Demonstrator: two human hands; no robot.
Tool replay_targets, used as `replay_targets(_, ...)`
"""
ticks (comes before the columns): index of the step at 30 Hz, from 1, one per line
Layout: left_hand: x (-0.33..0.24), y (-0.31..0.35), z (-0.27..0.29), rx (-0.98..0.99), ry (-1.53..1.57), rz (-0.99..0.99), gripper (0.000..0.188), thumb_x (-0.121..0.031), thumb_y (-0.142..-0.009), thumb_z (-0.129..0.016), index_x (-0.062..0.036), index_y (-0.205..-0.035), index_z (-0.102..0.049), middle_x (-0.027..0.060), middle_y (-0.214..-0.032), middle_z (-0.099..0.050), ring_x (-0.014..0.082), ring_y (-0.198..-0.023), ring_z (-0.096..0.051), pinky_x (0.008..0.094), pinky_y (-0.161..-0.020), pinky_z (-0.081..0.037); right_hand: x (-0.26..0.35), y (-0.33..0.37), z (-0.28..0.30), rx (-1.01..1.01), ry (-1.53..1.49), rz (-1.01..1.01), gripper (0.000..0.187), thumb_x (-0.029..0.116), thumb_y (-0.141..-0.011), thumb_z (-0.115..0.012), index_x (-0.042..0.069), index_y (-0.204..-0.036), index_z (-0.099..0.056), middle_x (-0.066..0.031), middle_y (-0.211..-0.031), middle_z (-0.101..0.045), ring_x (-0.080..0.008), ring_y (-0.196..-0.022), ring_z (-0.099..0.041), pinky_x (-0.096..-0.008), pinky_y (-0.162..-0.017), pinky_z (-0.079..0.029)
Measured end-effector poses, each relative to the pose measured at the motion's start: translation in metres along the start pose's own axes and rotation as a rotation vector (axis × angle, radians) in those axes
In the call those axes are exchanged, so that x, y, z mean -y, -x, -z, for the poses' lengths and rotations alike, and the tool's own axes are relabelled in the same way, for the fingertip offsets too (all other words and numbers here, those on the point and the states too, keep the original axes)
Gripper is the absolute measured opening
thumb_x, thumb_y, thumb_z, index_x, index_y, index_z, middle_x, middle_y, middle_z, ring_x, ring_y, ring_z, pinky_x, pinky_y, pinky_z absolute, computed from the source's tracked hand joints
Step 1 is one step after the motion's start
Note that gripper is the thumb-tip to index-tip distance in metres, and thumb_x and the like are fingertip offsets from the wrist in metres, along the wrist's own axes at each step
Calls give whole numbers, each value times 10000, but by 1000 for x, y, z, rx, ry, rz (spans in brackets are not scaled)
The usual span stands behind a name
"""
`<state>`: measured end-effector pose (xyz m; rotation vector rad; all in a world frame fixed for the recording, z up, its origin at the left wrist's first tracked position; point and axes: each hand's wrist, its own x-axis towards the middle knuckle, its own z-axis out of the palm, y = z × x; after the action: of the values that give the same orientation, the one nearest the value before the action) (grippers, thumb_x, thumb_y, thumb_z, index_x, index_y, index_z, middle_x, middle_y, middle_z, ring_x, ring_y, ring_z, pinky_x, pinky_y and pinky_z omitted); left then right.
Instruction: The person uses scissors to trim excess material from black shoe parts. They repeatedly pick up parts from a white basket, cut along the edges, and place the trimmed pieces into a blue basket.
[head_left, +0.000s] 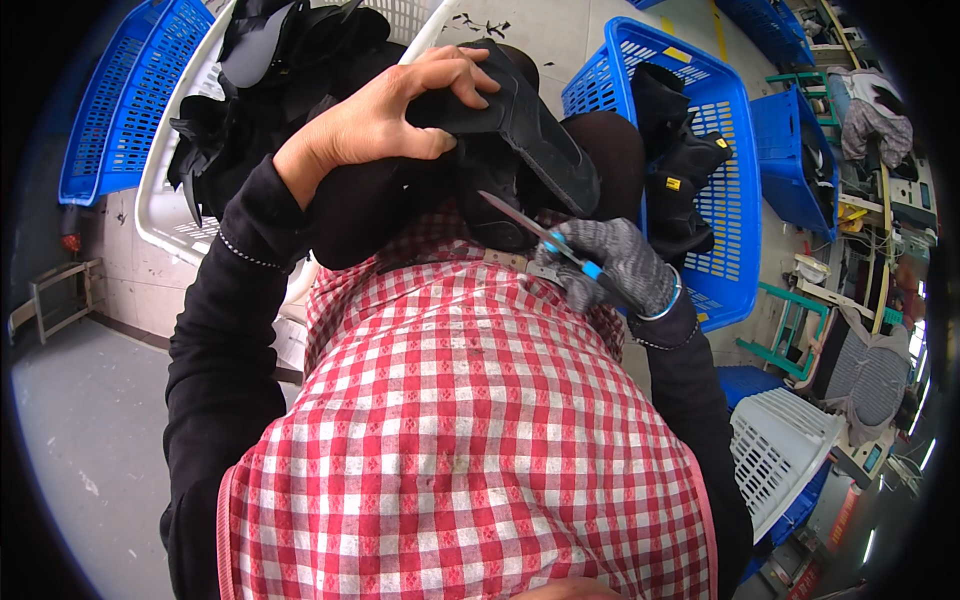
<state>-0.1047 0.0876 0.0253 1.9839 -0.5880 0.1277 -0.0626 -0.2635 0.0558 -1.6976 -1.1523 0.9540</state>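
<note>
My bare left hand [405, 112] is closed on a black shoe upper [525, 115], thumb near its lower edge and fingers over the top. The upper rests across my knees, and a seam runs along its side. My right hand [625, 260], in a grey knit glove, is closed around scissors [520, 215] with light blue on the handles. Their blades point up and left toward the upper, and appear apart from it. A red-and-white checked apron [460, 430] covers my lap.
Left of my knees stands a white basket [160, 190] heaped with black shoe parts [290, 60]. To the right, a blue basket [735, 270] holds several black uppers [680, 190] with yellow tags. More blue baskets [150, 100], a white crate [785, 450] and a cluttered bench [850, 300] lie farther out.
</note>
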Motion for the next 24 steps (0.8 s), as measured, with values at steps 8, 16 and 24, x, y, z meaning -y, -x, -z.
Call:
replay_targets(8,-3,1,-2,-57,-16,22,433,-156,-694,-709,-36,-1108,-675,126,-1372,-627,361,-1493,-392,516,-1235,-288,-35,16,-3,-609,-602,-16,596,506,-1008,-645,25,-1333,-512,-57,-782,-641,-104,-590,-583,-252,-531,-493)
replay_targets(16,-34,-26,25,-61,-174,31,253,-214,-984,-699,-17,-1143,-703,135,-1339,-651,310,-1362,-544,420,-1131,-421,-27,-22,13,-843,-273,-47,352,-12,-965,-612,29,-1314,-597,-91,-1282,-643,-169,-1137,-626,-297,-978,-507)
replay_targets(24,-97,-92,52,-197,-664,-272,1019,-134,-637,-903,-146,-1555,-463,187,-1652,-316,437,-1542,-239,571,-1229,-243,86,-16,127,-389,551,483,479,71,-945,-715,33,-1402,-579,-121,-1247,-704,-247,-1139,-696,-319,-966,-581)
